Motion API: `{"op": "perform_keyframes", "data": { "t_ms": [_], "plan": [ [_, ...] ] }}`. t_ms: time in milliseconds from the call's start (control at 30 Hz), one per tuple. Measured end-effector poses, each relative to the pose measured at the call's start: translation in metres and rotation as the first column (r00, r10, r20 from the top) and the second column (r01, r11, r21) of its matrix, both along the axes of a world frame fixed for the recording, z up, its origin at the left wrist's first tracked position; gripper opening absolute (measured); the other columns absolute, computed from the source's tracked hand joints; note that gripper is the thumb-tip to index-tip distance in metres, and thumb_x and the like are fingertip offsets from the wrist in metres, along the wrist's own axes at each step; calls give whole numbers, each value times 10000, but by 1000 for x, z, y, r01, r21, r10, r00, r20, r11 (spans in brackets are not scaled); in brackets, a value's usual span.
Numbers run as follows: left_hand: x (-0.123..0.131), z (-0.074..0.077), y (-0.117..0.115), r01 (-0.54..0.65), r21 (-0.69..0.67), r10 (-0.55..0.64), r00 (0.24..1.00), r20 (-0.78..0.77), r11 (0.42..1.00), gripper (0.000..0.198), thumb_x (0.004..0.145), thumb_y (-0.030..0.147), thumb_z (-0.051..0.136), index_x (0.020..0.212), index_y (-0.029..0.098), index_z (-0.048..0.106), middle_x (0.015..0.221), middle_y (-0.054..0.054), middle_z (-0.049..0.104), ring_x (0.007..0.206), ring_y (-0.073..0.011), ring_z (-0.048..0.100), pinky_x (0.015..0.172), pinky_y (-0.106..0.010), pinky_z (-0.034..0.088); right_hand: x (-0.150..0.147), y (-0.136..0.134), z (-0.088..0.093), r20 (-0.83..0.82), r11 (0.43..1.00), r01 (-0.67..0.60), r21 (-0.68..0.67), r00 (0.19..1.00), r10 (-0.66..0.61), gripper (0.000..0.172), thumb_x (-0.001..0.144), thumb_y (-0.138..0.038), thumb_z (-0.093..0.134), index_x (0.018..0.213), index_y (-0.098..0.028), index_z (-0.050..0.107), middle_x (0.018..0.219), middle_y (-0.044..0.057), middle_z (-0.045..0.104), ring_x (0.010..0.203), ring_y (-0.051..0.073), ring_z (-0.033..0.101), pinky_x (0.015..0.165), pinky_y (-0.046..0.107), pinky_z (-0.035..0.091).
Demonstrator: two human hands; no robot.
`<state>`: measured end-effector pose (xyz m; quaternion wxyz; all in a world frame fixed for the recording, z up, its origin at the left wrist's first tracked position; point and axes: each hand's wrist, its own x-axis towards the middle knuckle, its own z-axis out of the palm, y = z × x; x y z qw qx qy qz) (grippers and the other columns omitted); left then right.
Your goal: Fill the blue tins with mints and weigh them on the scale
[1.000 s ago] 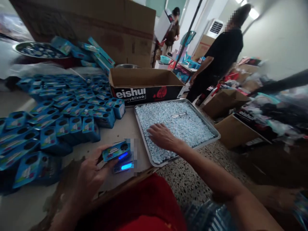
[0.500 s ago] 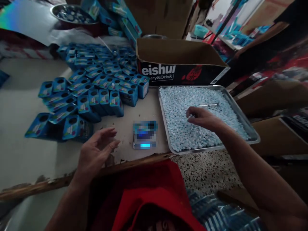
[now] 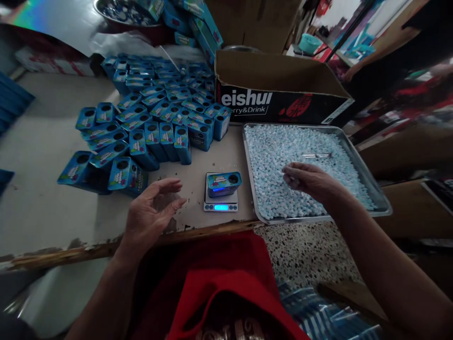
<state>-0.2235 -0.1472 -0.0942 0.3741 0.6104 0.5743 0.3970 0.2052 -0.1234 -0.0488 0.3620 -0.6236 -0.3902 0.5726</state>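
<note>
My right hand [image 3: 311, 178] hovers over a metal tray [image 3: 380, 208] full of small pale blue and white pellets [image 3: 271, 151]. Its fingertips are pinched together; what they hold, if anything, is too small to make out. A thin shiny metal tool [image 3: 316, 156] lies on the pellets just beyond. Left of the tray, a small blue box [image 3: 224, 179] with a round dark hole in its top stands on a digital scale [image 3: 208, 200] with a lit blue display. My left hand [image 3: 154, 205] is open beside the scale, thumb and fingers apart, holding nothing.
Many similar blue boxes [image 3: 152, 134] stand in rows at the left. A large cardboard carton [image 3: 279, 106] is behind the tray. A metal bowl [image 3: 123, 26] sits at the back left. The table's worn wooden edge [image 3: 208, 231] runs in front. Another person's arm [image 3: 382, 49] shows at right.
My right hand's fingertips have closed together over the pellets. My left hand stays open near the scale. The whole view has shifted slightly.
</note>
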Motion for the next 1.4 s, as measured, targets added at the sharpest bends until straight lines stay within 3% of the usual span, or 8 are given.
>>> {"op": "perform_keyframes", "data": {
  "t_ms": [367, 500, 633, 767, 1000, 1133, 1267, 1400],
  "plan": [
    [-6, -4, 1, -4, -36, 4, 1000, 2, 999, 486, 829, 485, 796, 1256, 275, 696, 1220, -68, 748, 1103, -262, 735, 993, -401, 624, -32, 16, 22, 203, 902, -426, 71, 892, 405, 280, 900, -437, 794, 951, -183, 687, 672, -28, 567, 559, 99, 453, 510, 237, 318],
    [-8, -8, 2, 4, -70, -4, 1000, 7, 998, 490, 820, 499, 797, 1235, 255, 705, 1190, -84, 759, 1064, -280, 747, 909, -406, 650, -78, 23, 50, 473, 744, -658, 119, 696, 540, 186, 972, -373, 694, 981, -192, 734, 716, -18, 616, 591, 109, 491, 572, 252, 361],
    [-13, -12, 4, 6, -76, -4, 1000, 29, 997, 497, 801, 506, 811, 1222, 261, 712, 1169, -84, 766, 1045, -280, 753, 896, -407, 650, -121, 31, 67, 745, 549, -828, 114, 437, 505, 153, 996, -251, 623, 983, -214, 772, 781, -11, 672, 668, 121, 544, 665, 261, 366],
    [-23, -15, 4, -1, -82, 6, 998, 60, 997, 499, 789, 510, 823, 1212, 269, 716, 1163, -81, 768, 1050, -280, 757, 929, -419, 642, -137, 37, 68, 837, 484, -875, 28, 285, 467, 183, 989, -168, 604, 1008, -220, 778, 795, -1, 692, 681, 132, 559, 673, 264, 352],
    [-33, -16, 4, -5, -147, 17, 997, 79, 989, 581, 780, 520, 828, 1271, 246, 683, 1232, -87, 745, 1122, -277, 738, 1029, -440, 613, -137, 37, 66, 818, 578, -816, 16, 343, 461, 225, 918, -201, 740, 1140, -231, 758, 885, 10, 711, 736, 148, 590, 667, 265, 370],
    [-31, -14, 3, -13, -139, 26, 996, 88, 990, 578, 782, 507, 830, 1264, 225, 683, 1231, -92, 743, 1125, -274, 735, 1048, -451, 600, -130, 40, 61, 656, 687, -716, 122, 578, 486, 76, 923, -259, 730, 943, -194, 763, 831, 14, 697, 742, 152, 589, 678, 277, 413],
    [-28, -8, 3, -19, -133, 34, 994, 109, 991, 528, 809, 489, 815, 1241, 212, 694, 1192, -89, 756, 1090, -261, 743, 1049, -444, 597, -105, 45, 48, 191, 942, -278, 186, 951, 243, 212, 872, -379, 798, 883, -177, 733, 812, 26, 656, 684, 131, 542, 620, 255, 454],
    [-18, 1, 7, 9, -81, -5, 999, 53, 997, 484, 846, 482, 790, 1237, 209, 705, 1178, -90, 763, 1064, -255, 746, 1045, -455, 598, -72, 38, 32, -93, 994, 109, 7, 990, -108, 219, 699, -117, 834, 896, -160, 749, 901, 69, 674, 777, 145, 608, 648, 225, 536]
  ]
}}
